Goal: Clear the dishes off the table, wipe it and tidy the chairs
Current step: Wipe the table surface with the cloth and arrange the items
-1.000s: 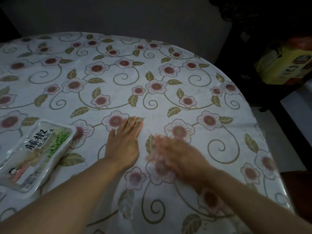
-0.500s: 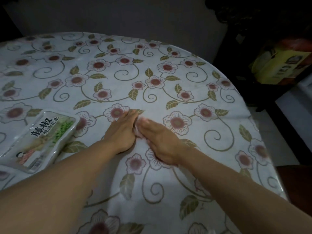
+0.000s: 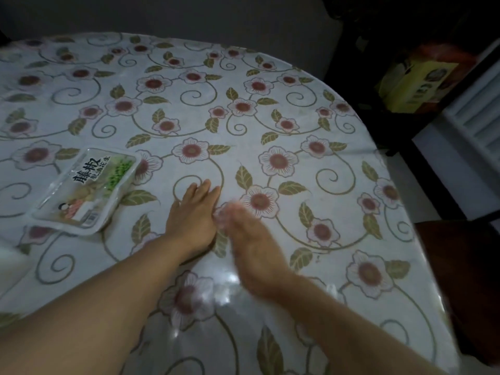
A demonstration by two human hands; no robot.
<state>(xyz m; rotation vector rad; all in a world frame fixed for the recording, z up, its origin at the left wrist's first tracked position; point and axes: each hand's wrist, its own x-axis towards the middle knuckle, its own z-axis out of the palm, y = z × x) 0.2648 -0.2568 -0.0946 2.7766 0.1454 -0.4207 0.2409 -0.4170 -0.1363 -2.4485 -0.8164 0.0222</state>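
The worktop (image 3: 311, 125) wore a smooth, glossy plastic cover printed with flowers, catching glare near its front edge. The sealed packet (image 3: 86, 190) by the left edge was shiny clear plastic film.

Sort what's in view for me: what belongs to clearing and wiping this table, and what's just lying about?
Job:
table, under its flowered cloth
food tray, sealed, not yet cleared off the table
left hand, flat on the cloth
right hand, blurred; something pale at its fingertips, cannot tell what
chair at the right edge

Lying about:
yellow box beyond the table
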